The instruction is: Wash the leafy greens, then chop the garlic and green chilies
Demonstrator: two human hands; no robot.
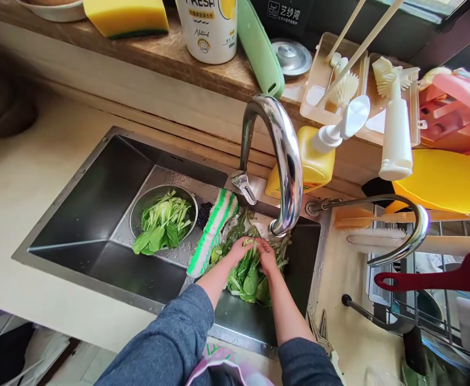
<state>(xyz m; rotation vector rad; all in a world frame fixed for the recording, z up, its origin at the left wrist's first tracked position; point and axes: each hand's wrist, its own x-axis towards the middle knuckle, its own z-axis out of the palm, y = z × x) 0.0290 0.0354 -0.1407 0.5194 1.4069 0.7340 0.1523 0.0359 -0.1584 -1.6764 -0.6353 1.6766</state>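
Both my hands are in the right basin, close together over a heap of leafy greens [248, 281]. My left hand [239, 250] is closed on the pale stems from the left side. Its fingertips meet those of my right hand [267, 257], which is closed on the same greens from the right. Leaves hang down below the hands, and more greens lie behind them. In the left basin a round metal strainer bowl [194, 201] holds another pile of leafy greens [164, 222].
A green-and-white striped cloth [214, 230] hangs over the divider, beside a dark scrubber [204, 214]. The chrome faucet [277, 139] arches above my hands. Behind it stands a yellow pump bottle [317, 161]. A dish rack [444, 268] is at the right.
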